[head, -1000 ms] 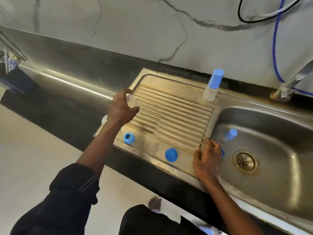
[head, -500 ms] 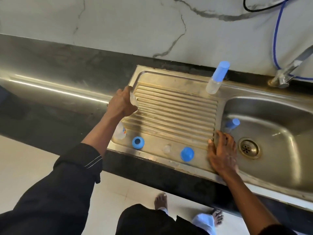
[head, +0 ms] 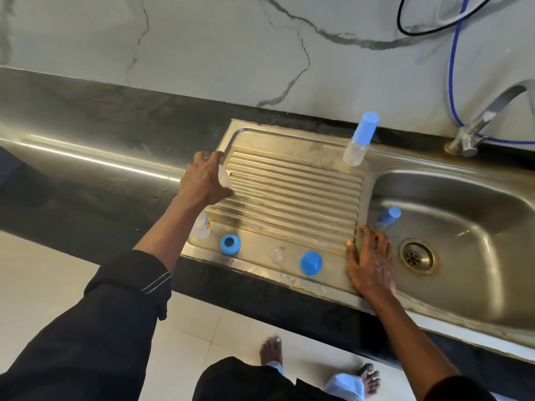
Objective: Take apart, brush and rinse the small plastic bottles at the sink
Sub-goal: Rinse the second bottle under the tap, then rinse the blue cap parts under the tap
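A black sleeve (head: 86, 328) covers the left arm down to mid-forearm, its cuff (head: 153, 285) edged with thin white stitching. The right forearm is bare. Black trousers (head: 246, 383), bare feet (head: 270, 354).

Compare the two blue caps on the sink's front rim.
The left blue cap shows an opening upward; the right blue cap a closed top. The left blue cap lies beside the labelled bottle, the right blue cap beside the right hand. Both rest untouched on the sink rim.
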